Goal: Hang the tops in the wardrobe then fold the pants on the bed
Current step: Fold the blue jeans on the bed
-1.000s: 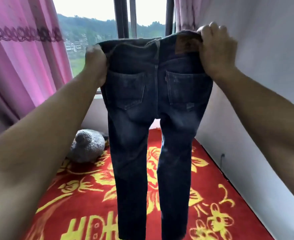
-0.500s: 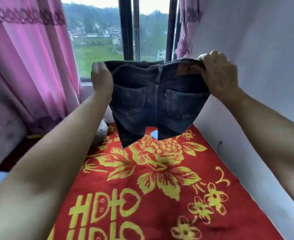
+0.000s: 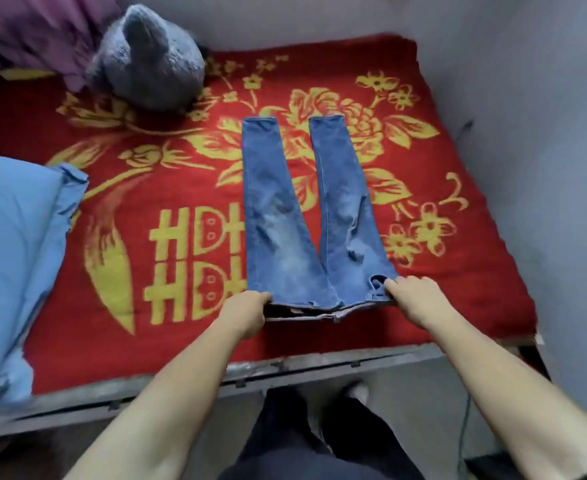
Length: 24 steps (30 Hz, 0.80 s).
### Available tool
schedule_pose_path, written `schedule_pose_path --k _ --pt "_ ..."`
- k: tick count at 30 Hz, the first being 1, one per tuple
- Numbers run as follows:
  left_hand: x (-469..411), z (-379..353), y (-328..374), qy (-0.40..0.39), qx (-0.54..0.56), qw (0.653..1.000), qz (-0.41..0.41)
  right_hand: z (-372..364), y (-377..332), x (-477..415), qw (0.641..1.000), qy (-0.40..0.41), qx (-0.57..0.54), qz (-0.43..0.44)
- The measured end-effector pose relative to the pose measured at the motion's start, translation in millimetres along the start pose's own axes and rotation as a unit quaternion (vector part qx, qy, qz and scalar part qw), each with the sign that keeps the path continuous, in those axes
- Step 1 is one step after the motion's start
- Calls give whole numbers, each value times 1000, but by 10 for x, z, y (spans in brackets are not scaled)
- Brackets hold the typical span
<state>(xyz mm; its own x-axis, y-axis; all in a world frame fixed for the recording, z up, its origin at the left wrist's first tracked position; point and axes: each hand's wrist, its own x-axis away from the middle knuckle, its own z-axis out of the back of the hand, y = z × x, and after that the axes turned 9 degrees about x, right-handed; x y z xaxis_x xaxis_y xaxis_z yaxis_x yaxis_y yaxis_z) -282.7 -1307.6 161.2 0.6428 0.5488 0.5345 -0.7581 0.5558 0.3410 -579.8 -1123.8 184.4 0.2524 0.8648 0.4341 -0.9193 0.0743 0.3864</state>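
While the faded blue denim pants (image 3: 295, 216) lie flat on the red bed blanket with yellow flowers (image 3: 181, 174), their waistband is gripped at both corners in the head view. The left hand (image 3: 247, 315) is clamped on the waistband's left corner, and the right hand (image 3: 413, 297) is closed on the right corner, fingers curled over the cloth. From the hands, the long axis of the pants runs straight away, both legs spread slightly apart towards the far wall. Neither hand is nearer; the pants are centred between them. A lengthwise fold, one leg brought over the other, is judged to be next.
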Motion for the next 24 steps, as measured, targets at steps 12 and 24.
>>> schedule_pose_path --k 12,24 --pt "418 -1585 -34 40 -163 984 66 -1444 -785 576 997 22 -72 17" --pt "34 -3405 -229 -19 -127 976 175 -3258 -1630 519 966 37 -254 -10"
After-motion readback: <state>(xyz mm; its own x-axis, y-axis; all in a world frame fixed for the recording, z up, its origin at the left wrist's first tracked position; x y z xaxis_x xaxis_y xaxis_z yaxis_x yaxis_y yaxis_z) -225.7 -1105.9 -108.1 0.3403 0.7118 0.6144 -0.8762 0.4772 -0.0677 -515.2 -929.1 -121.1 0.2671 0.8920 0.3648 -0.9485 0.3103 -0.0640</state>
